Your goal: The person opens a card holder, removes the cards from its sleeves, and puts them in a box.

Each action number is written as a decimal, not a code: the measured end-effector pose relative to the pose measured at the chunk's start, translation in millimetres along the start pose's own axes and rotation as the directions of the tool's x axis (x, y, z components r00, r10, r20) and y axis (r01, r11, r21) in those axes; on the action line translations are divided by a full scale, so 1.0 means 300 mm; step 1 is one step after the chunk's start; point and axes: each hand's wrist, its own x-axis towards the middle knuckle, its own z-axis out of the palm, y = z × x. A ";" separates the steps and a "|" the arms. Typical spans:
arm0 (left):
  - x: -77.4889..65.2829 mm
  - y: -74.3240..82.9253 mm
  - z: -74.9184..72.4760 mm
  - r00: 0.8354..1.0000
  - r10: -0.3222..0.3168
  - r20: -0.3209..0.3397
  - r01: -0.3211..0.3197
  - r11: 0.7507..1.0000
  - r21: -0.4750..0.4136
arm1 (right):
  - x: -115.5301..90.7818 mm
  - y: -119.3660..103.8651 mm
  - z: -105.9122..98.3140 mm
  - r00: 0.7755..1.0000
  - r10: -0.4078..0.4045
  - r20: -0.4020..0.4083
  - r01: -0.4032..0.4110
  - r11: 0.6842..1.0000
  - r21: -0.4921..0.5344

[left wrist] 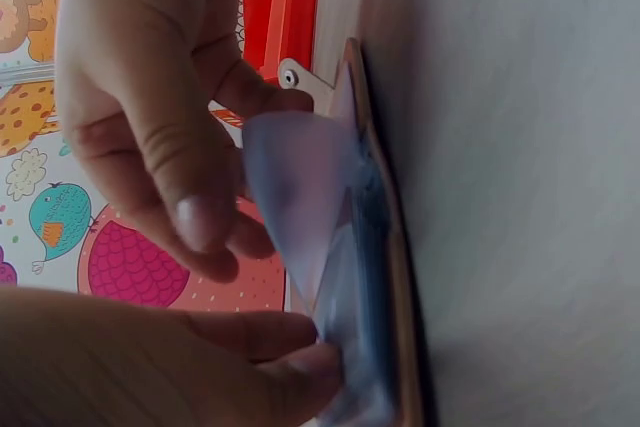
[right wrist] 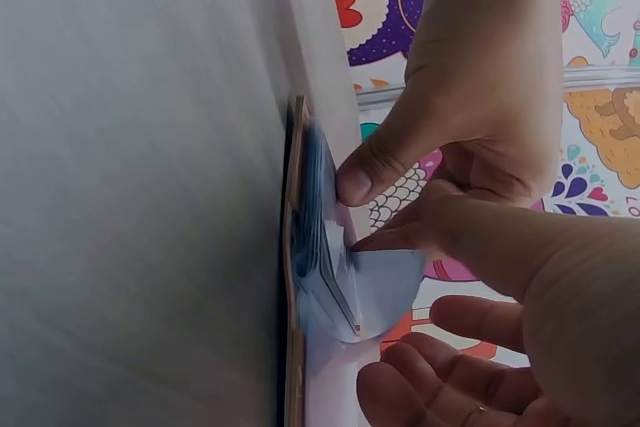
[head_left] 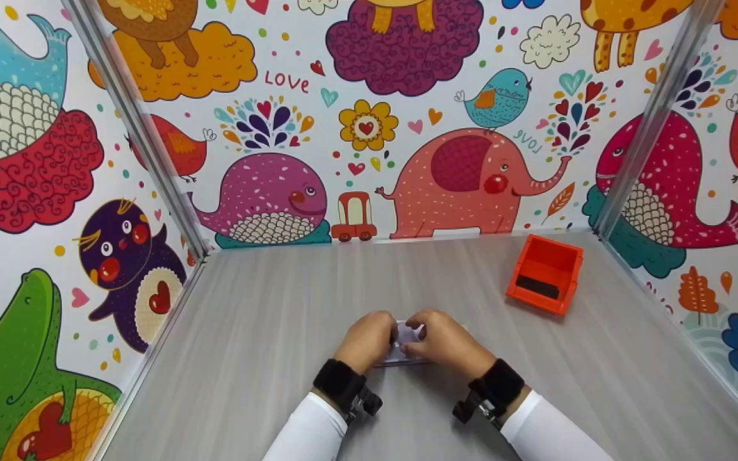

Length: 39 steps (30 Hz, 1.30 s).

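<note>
A small card holder (head_left: 400, 360) lies flat in front of me, with clear plastic sleeves (left wrist: 350, 292) and a brown cover edge (left wrist: 405, 317). A metal snap (left wrist: 289, 77) shows on its tab. My left hand (head_left: 366, 339) pinches the sleeves between thumb and finger, the thumb (right wrist: 357, 185) pressed against their near side. One curved clear sleeve (left wrist: 300, 177) stands raised from the stack. Around this raised sleeve my right hand (head_left: 449, 342) hovers, thumb and fingers apart and loosely bent. Part of the holder is hidden under both hands.
An orange bin (head_left: 551, 256) with a black piece (head_left: 537, 286) in it stands at the back right of the grey table (head_left: 279, 301). Walls printed with cartoon animals (head_left: 459, 186) enclose the table at the back and both sides.
</note>
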 end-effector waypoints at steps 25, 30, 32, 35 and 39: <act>-0.002 -0.003 0.001 0.999 -0.021 -0.039 0.020 1.000 -0.010 | -0.002 -0.005 -0.005 0.991 0.127 -0.050 -0.130 0.988 -0.084; 0.024 -0.058 0.068 0.998 -0.009 -0.062 0.008 1.000 -0.020 | 0.003 -0.007 -0.012 0.989 0.121 -0.088 -0.130 0.987 -0.095; 0.025 -0.056 0.069 0.998 -0.025 -0.052 0.024 0.999 -0.023 | 0.004 -0.007 -0.014 0.986 0.125 -0.109 -0.136 0.985 -0.102; 0.057 -0.103 0.132 0.998 -0.030 -0.052 0.031 1.000 0.007 | 0.005 -0.002 -0.020 0.980 0.145 -0.135 -0.158 0.983 -0.095; 0.089 -0.163 0.208 0.997 0.006 -0.081 -0.002 0.999 0.050 | 0.006 0.012 -0.033 0.973 0.183 -0.144 -0.195 0.978 -0.073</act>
